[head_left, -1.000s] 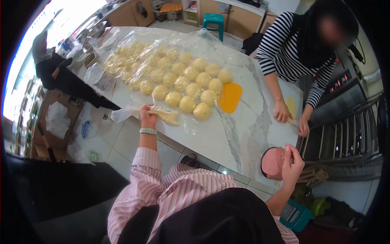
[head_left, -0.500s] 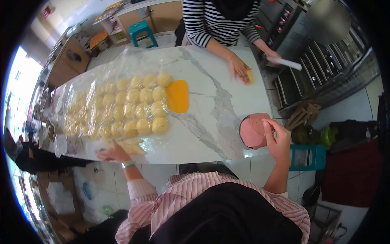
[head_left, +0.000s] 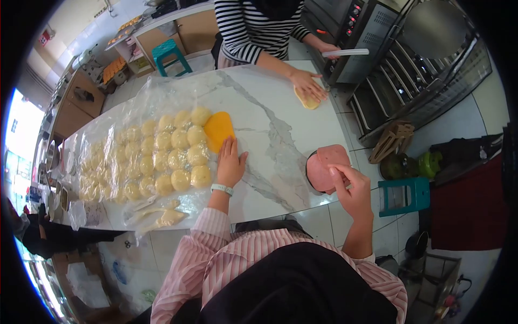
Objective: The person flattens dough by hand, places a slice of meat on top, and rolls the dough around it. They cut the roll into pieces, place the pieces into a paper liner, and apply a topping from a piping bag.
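Observation:
My left hand (head_left: 230, 163) touches the lower edge of a yellow-orange scraper (head_left: 218, 129), its fingers stretched forward and the thumb apart. To its left, several rows of pale dough balls (head_left: 179, 139) lie under clear plastic. My right hand (head_left: 352, 190) is closed in a pinch at the pink round slices (head_left: 324, 168), which rest on a dark round dish near the table's right edge. Whether a slice is between the fingertips cannot be made out. A loose piece of dough (head_left: 168, 217) lies beneath the plastic at the near edge.
Across the marble table (head_left: 253, 102), a person in a striped top presses a flat dough piece (head_left: 307, 99) with one hand and holds a white stick (head_left: 345, 52) in the other. A teal stool (head_left: 403, 196) and a tray rack (head_left: 396, 92) stand at the right.
My left hand has moved right, from the plastic at the near edge to the scraper. My right hand remains at the pink slices. The co-worker's dough piece now shows more.

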`<state>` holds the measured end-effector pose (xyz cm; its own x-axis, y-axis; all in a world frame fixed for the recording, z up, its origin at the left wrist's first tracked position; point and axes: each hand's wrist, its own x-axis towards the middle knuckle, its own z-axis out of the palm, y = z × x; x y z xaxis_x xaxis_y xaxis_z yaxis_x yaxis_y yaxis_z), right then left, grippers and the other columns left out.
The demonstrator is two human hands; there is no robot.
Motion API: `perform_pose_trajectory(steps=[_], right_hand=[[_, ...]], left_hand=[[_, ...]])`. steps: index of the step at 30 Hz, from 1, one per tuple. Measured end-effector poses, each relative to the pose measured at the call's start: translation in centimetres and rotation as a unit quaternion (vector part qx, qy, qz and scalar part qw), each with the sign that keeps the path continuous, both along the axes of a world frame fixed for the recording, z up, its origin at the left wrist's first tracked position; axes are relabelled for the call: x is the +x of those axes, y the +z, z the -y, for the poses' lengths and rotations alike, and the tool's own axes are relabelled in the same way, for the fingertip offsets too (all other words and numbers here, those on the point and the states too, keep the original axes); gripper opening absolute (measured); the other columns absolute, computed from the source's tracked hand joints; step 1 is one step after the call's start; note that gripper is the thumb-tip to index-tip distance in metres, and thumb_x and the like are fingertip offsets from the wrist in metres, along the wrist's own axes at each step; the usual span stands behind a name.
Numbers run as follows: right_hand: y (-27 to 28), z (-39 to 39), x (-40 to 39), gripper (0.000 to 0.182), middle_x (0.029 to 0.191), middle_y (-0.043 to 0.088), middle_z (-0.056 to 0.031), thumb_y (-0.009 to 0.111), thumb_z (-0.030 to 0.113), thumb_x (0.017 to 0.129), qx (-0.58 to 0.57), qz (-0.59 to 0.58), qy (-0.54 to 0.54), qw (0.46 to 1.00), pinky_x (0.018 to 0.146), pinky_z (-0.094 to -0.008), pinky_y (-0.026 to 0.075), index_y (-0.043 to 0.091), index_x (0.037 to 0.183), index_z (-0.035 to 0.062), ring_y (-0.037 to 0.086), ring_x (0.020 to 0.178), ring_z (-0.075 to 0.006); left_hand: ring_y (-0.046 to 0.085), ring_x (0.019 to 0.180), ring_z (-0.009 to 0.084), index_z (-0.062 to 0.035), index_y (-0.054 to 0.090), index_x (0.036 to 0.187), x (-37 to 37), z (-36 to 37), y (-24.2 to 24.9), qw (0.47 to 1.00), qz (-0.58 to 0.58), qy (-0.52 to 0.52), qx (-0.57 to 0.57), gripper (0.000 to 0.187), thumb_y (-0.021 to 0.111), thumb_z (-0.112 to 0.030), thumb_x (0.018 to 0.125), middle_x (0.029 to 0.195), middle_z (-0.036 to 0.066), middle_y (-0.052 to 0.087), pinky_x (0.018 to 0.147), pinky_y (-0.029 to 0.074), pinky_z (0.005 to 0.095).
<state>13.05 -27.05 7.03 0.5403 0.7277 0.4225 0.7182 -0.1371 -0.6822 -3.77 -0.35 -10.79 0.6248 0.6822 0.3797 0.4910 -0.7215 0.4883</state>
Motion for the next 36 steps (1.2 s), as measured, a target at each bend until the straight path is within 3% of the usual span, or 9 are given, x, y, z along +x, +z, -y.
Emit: perform_pose_trajectory(steps=[5, 9, 15, 19, 20, 24, 30, 34, 36], right_hand=[[0.4, 1.1, 0.5, 0.012, 0.067, 0.060, -0.0083, 0.066, 0.010, 0.087, 0.010, -0.005, -0.013, 1.000, 0.049, -0.0263, 0.042, 0.066, 0.093, 0.0003, 0.055, 0.054, -0.0149], [3.5, 1.6, 2.0, 0.015, 0.059, 0.055, -0.0068, 0.067, 0.012, 0.086, 0.018, 0.048, -0.003, 0.999, 0.047, -0.0249, 0.038, 0.064, 0.077, -0.0008, 0.050, 0.050, -0.0134], [14.2, 0.5, 8.6, 0.038, 0.056, 0.051, 0.0011, 0.062, 0.026, 0.092, 0.051, 0.017, -0.091, 0.994, 0.048, -0.0223, 0.035, 0.056, 0.063, 0.0023, 0.046, 0.050, -0.0063], [17.9, -5.2, 17.4, 0.030, 0.067, 0.058, 0.0020, 0.064, 0.028, 0.090, -0.112, -0.009, 0.092, 0.989, 0.053, -0.0192, 0.040, 0.062, 0.073, 0.0038, 0.051, 0.057, -0.0046], [17.5, -6.9, 19.1, 0.025, 0.071, 0.061, 0.0019, 0.066, 0.027, 0.088, -0.171, -0.052, 0.126, 0.976, 0.054, -0.0194, 0.042, 0.064, 0.079, 0.0038, 0.053, 0.060, -0.0046], [9.0, -13.2, 23.4, 0.026, 0.076, 0.065, -0.0025, 0.071, 0.028, 0.083, -0.357, -0.161, 0.182, 0.902, 0.056, -0.0226, 0.050, 0.069, 0.091, 0.0028, 0.060, 0.062, -0.0081], [-8.1, -16.9, 25.1, 0.046, 0.068, 0.065, -0.0058, 0.067, 0.048, 0.083, -0.544, -0.045, 0.095, 0.833, 0.054, -0.0297, 0.050, 0.070, 0.081, 0.0026, 0.059, 0.055, -0.0153], [-13.7, -20.5, 29.2, 0.037, 0.083, 0.069, -0.0154, 0.075, 0.040, 0.074, -0.344, 0.040, 0.135, 0.928, 0.068, -0.0394, 0.051, 0.070, 0.084, 0.0046, 0.065, 0.076, -0.0294], [-14.7, -23.8, 29.3, 0.037, 0.092, 0.068, -0.0181, 0.076, 0.037, 0.074, -0.289, 0.082, 0.097, 0.949, 0.075, -0.0411, 0.050, 0.069, 0.089, 0.0037, 0.064, 0.086, -0.0323]], left_hand=[[0.045, 0.125, 0.0390, 0.0041, 0.053, 0.123, -0.7, -1.3, -0.9, 0.994, 0.044, -0.053, -0.082, 0.042, 0.060, -0.023, 0.091, 0.131, 0.023, 0.051, 0.106, 0.034, 0.0436], [0.055, 0.114, 0.0300, -0.0010, 0.056, 0.122, -3.7, -3.6, 12.5, 0.958, 0.279, 0.063, 0.015, 0.031, 0.056, -0.013, 0.094, 0.123, 0.017, 0.058, 0.097, 0.043, 0.0375], [0.062, 0.090, 0.0234, -0.0017, 0.060, 0.089, -10.8, -15.8, 35.1, 0.633, 0.751, 0.125, 0.141, 0.018, 0.055, -0.019, 0.089, 0.093, 0.010, 0.062, 0.073, 0.051, 0.0363], [0.066, 0.083, 0.0306, -0.0032, 0.070, 0.080, -8.3, -31.2, 40.3, 0.689, 0.522, 0.402, 0.301, 0.029, 0.053, -0.026, 0.085, 0.085, 0.016, 0.069, 0.069, 0.052, 0.0355], [0.060, 0.075, 0.0190, -0.0083, 0.069, 0.083, -6.9, -30.6, 38.4, 0.714, 0.267, 0.512, 0.397, 0.015, 0.057, -0.016, 0.082, 0.079, 0.009, 0.065, 0.066, 0.048, 0.0272], [0.055, 0.072, 0.0186, -0.0029, 0.053, 0.091, -4.8, -24.4, 35.3, 0.557, 0.798, 0.209, 0.090, 0.013, 0.053, -0.015, 0.087, 0.079, 0.008, 0.055, 0.066, 0.045, 0.0298], [0.053, 0.092, 0.0191, 0.0000, 0.057, 0.096, -2.4, -3.4, 13.8, 0.891, 0.439, 0.113, 0.004, 0.025, 0.039, -0.016, 0.100, 0.092, 0.008, 0.058, 0.087, 0.041, 0.0346], [0.056, 0.080, 0.0188, 0.0012, 0.057, 0.094, -3.0, 8.5, 1.5, 0.910, 0.279, 0.156, -0.263, 0.011, 0.057, -0.010, 0.093, 0.085, 0.009, 0.060, 0.074, 0.046, 0.0312], [0.059, 0.085, 0.0258, 0.0001, 0.058, 0.092, -3.0, 11.4, 0.3, 0.964, 0.201, 0.120, -0.125, 0.007, 0.060, -0.005, 0.088, 0.089, 0.013, 0.061, 0.077, 0.046, 0.0354]])
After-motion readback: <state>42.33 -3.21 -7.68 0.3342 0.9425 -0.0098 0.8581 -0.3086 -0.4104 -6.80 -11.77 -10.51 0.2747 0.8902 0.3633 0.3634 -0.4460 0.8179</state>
